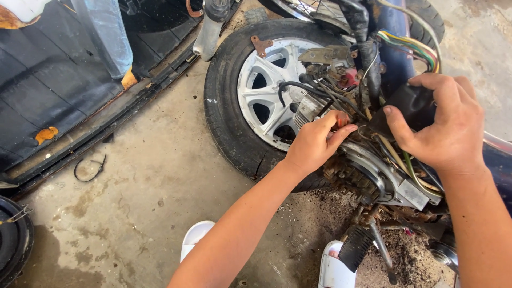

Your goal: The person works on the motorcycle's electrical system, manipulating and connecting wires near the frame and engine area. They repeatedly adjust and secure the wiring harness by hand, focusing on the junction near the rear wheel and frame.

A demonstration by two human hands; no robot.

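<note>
Head view first: at the far left we see one black ribbed rubber mat (48, 80) lying beside one dark metal sill strip (106, 114), and below them one thin black wire loop (89, 168) on the stained grey concrete floor (149, 197). Moving right, we count one black rubber tyre (224, 112) around one silver cast spoked wheel (266, 90), lying next to the stripped motorbike frame. Our left hand (314, 143) comes next, its thumb and forefinger pinched together on something small at the tangle of black cables (314, 90); we cannot tell exactly which strand it grips. Below it sit two white sandal toes (196, 237) and one black ribbed rubber footpeg (354, 248). Further right, our right hand (445, 125) is clamped on one black plastic box-shaped part (410, 104), held just above the engine, touching the coloured wire bundle (416, 45) that runs up behind it. The two hands are near each other, not touching.
</note>
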